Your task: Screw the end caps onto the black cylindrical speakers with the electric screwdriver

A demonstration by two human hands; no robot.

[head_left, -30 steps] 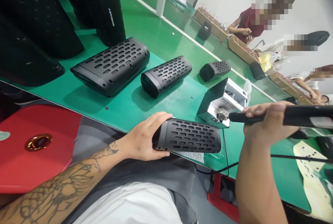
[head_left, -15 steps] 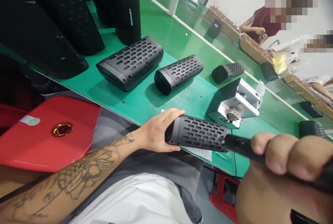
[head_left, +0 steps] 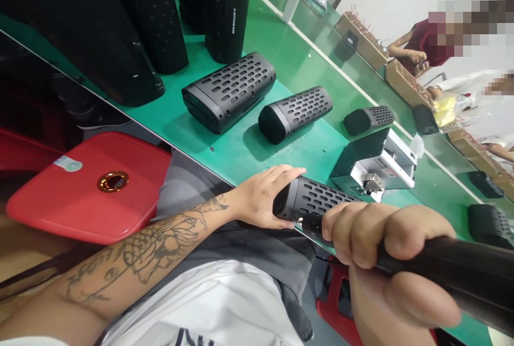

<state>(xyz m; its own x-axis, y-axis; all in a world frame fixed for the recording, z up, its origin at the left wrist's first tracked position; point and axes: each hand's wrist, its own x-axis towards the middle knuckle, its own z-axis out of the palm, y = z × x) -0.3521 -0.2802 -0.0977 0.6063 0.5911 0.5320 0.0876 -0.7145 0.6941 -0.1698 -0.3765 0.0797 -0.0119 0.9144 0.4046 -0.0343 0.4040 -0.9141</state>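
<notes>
Spanning one end of the perforated black casing between the hands, a person's left hand grips it; the right hand clenches a dark tool, its tip just beside the left.

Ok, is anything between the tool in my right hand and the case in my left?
Nothing visible. The tool in your right hand has its tip by the near edge of the slotted case, close to your left hand; whether it touches, I can't tell. The silver-fronted box sits beyond the case, out of that path.
</notes>
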